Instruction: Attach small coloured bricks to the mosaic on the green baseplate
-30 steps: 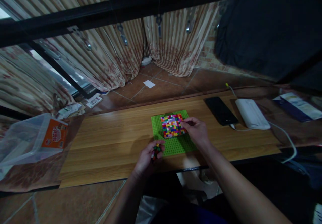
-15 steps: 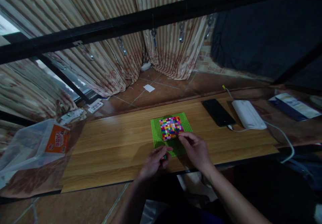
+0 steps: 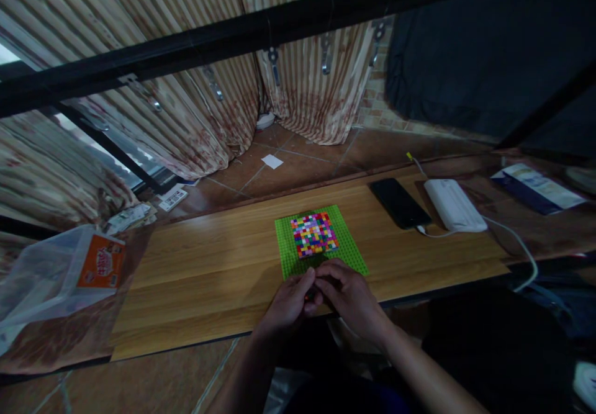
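Head camera view: two bare hands meet at the near edge of one green studded baseplate, which lies on a wood-grain counter and carries one multicoloured brick mosaic. Left hand has its grip curled nearly closed around a few small bricks; fingers and shadow cover most of them, so their number cannot be counted. Right hand has its thumb and fingertips drawn close together against the left hand's fingers, and whether that grip has hold of a brick cannot be told. Both hands hide part of the baseplate's near edge; the mosaic's individual bricks are too small to count. Toward the right end of the counter lie one black smartphone and one white power bank, with a white cable running off past the counter's edge. Beyond that end is one blue-and-white packet, its print unreadable. One clear plastic tub with an orange label stands at the left, cut off by the frame. One white paper lies on the tiled floor.
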The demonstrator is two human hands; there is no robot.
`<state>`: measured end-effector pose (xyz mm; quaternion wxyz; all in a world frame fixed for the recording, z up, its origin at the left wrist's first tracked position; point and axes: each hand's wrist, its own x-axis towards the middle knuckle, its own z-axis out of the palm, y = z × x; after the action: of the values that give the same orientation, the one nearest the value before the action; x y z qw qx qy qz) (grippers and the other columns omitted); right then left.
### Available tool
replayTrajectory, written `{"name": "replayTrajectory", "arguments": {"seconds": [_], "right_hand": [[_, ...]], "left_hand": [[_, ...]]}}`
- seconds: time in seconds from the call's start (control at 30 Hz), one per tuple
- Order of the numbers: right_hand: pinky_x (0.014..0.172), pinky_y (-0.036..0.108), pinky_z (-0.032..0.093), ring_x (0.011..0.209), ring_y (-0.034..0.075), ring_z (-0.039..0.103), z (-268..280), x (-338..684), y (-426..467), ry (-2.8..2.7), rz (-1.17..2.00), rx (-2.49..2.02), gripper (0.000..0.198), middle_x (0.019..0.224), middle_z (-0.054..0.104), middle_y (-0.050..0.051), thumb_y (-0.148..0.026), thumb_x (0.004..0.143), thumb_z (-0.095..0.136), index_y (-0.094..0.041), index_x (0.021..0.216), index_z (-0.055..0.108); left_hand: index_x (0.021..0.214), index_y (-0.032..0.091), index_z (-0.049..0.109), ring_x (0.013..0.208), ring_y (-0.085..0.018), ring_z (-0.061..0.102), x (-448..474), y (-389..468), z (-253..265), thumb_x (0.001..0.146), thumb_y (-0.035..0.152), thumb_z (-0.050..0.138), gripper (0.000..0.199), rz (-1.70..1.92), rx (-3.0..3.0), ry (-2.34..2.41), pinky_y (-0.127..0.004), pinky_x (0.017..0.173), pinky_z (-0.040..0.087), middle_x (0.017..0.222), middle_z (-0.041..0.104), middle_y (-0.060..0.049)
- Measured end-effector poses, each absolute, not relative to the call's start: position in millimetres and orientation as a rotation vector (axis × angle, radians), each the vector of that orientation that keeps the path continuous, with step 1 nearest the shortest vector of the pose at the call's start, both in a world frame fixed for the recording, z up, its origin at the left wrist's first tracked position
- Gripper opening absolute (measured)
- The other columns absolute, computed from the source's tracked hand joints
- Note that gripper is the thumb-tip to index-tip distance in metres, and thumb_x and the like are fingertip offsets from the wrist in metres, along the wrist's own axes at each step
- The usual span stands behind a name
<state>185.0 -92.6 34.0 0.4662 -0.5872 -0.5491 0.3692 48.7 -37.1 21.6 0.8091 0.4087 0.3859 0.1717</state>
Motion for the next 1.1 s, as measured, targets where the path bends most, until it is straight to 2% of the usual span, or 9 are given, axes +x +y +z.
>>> {"name": "replayTrajectory", "arguments": {"seconds": [0.07,0.17,0.3,0.47,0.57,0.8,1.1], "right_hand": [[0.077,0.029,0.046,0.082,0.016,0.059,31,187,-92,-1.291,0.902,-1.466,0.014,0.084,0.062,0.001,-0.027,0.087,0.052,-0.023,0.083,0.065],[0.075,0.029,0.046,0.082,0.017,0.060,24,192,-89,-1.095,0.895,-1.473,0.014,0.088,0.063,0.002,-0.033,0.083,0.057,-0.022,0.088,0.064],[0.068,0.028,0.048,0.073,0.016,0.059,21,202,-82,-0.809,0.916,-1.371,0.022,0.079,0.064,0.002,-0.040,0.075,0.066,-0.021,0.084,0.064],[0.059,0.026,0.047,0.062,0.013,0.056,25,214,-76,-0.725,0.881,-1.303,0.027,0.073,0.063,0.000,-0.042,0.070,0.069,-0.021,0.087,0.067],[0.060,0.027,0.047,0.063,0.014,0.058,22,221,-71,-0.709,0.825,-1.346,0.030,0.073,0.065,0.002,-0.041,0.070,0.068,-0.020,0.091,0.069],[0.069,0.030,0.048,0.073,0.018,0.063,11,237,-43,-0.812,0.636,-1.484,0.022,0.082,0.070,0.005,-0.036,0.075,0.064,-0.018,0.086,0.070],[0.072,0.031,0.048,0.075,0.019,0.063,6,230,-29,-0.879,0.602,-1.470,0.018,0.083,0.071,0.005,-0.033,0.074,0.065,-0.019,0.081,0.071]], "left_hand": [[0.064,0.014,0.053,0.039,-0.003,0.027,49,-37,22,0.080,0.059,0.050,0.048,0.367,0.849,0.828,-0.021,0.042,0.014,0.050,0.043,0.003],[0.078,0.013,0.059,0.039,-0.003,0.026,47,-35,21,0.081,0.059,0.050,0.047,0.358,0.802,0.813,-0.020,0.041,0.014,0.053,0.045,0.003],[0.093,0.012,0.061,0.039,-0.002,0.025,44,-32,19,0.081,0.055,0.052,0.046,0.330,0.767,0.796,-0.019,0.041,0.014,0.053,0.043,0.005],[0.093,0.012,0.061,0.038,-0.003,0.024,43,-31,15,0.082,0.055,0.051,0.046,0.340,0.775,0.791,-0.018,0.040,0.013,0.052,0.042,0.005],[0.090,0.012,0.060,0.037,-0.002,0.023,43,-31,14,0.083,0.055,0.050,0.045,0.361,0.792,0.799,-0.018,0.039,0.013,0.051,0.043,0.005],[0.087,0.012,0.058,0.036,-0.003,0.023,44,-31,16,0.083,0.053,0.050,0.042,0.373,0.819,0.786,-0.018,0.039,0.014,0.046,0.038,0.007],[0.089,0.011,0.059,0.035,-0.003,0.021,44,-31,11,0.083,0.053,0.050,0.044,0.372,0.812,0.795,-0.017,0.038,0.013,0.045,0.036,0.008]]}}
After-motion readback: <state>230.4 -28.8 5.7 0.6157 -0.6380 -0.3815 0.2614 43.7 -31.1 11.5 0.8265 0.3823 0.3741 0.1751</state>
